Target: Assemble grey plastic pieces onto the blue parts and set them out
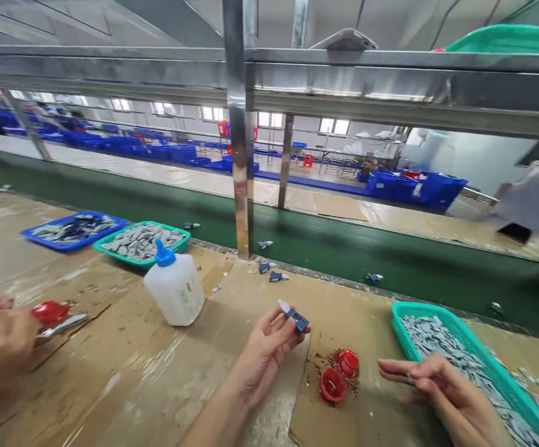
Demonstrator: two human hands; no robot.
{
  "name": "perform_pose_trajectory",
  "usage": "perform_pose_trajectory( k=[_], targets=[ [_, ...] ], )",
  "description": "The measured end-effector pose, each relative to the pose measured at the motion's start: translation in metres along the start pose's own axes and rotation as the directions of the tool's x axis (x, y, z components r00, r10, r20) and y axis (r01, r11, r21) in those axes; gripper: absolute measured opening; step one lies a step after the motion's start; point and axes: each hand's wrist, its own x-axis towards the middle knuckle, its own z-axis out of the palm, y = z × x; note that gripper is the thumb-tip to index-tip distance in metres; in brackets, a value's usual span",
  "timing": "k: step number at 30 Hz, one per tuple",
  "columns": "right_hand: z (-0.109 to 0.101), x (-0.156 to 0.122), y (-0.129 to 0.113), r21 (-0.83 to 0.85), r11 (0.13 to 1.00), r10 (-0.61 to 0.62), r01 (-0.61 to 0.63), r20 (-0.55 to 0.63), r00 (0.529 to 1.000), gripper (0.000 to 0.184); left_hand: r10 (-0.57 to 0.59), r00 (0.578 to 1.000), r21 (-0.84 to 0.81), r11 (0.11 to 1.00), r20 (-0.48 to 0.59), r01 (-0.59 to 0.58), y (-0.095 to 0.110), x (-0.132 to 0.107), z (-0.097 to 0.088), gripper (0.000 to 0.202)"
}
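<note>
My left hand (274,344) is closed around a small dark blue plastic part (300,320) with a light grey tongue, raised over the cardboard-covered bench. To its right, my right hand (441,385) is in a pinch; whatever is between thumb and fingers is too small to make out. Between my hands stand two red cups, the nearer one (332,385) open at the top with liquid in it, the other red cup (347,362) touching it. Brown drips spot the cardboard around them. A green basket (402,329) of small grey parts lies beside my right hand.
A white bottle (176,292) with a blue nozzle stands left of centre. Behind it are another green basket (146,264) and a blue tray (59,244). Beyond runs a green conveyor (325,242) carrying several parts, with a metal post (239,155). A co-worker's hands (4,335) work at left.
</note>
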Motion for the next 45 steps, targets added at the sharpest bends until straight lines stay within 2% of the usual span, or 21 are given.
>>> perform_pose_trajectory(
  k=[3,5,9,12,16,20,26,38,42,45],
  targets=[
    [0.021,0.006,-0.013,-0.050,0.986,-0.163,0.161,-0.025,0.986,0.028,0.026,0.999,0.049,0.998,-0.020,-0.025,-0.002,0.003,-0.003,0.020],
    [0.033,0.009,-0.018,-0.050,0.980,-0.195,0.192,-0.057,0.979,0.026,0.039,0.998,0.082,0.996,-0.040,-0.035,-0.002,0.004,-0.003,0.022],
    [0.047,0.016,-0.016,0.083,0.992,-0.086,0.090,-0.055,0.995,0.029,0.039,0.996,0.132,0.991,-0.084,-0.027,-0.002,0.006,-0.002,0.026],
    [0.051,0.022,-0.007,0.179,0.984,-0.004,0.022,-0.098,0.995,0.030,0.028,0.995,0.173,0.985,-0.098,-0.011,-0.003,0.008,-0.002,0.030],
    [0.054,0.031,0.002,0.233,0.972,0.058,-0.018,-0.165,0.985,0.035,0.006,0.997,0.226,0.974,-0.071,0.010,-0.007,0.012,-0.004,0.029],
    [0.058,0.035,0.002,0.268,0.961,0.123,-0.069,-0.188,0.974,0.035,-0.024,0.998,0.241,0.970,-0.066,0.039,-0.011,0.013,-0.005,0.029],
    [0.061,0.035,0.001,0.219,0.974,0.099,-0.057,-0.185,0.978,0.034,-0.036,0.997,0.264,0.963,-0.066,0.052,-0.013,0.013,-0.003,0.033],
    [0.062,0.038,0.009,0.225,0.962,0.200,-0.157,-0.186,0.962,0.036,-0.038,0.999,0.362,0.931,-0.010,0.039,-0.018,0.012,-0.002,0.031],
    [0.061,0.034,0.002,0.296,0.944,0.195,-0.147,-0.141,0.971,0.032,0.023,0.999,0.443,0.897,-0.049,0.001,-0.020,0.012,0.000,0.033],
    [0.063,0.027,-0.010,0.344,0.934,0.144,-0.098,-0.111,0.983,0.028,0.069,0.997,0.476,0.879,-0.041,-0.041,-0.024,0.011,0.003,0.031]
  ],
)
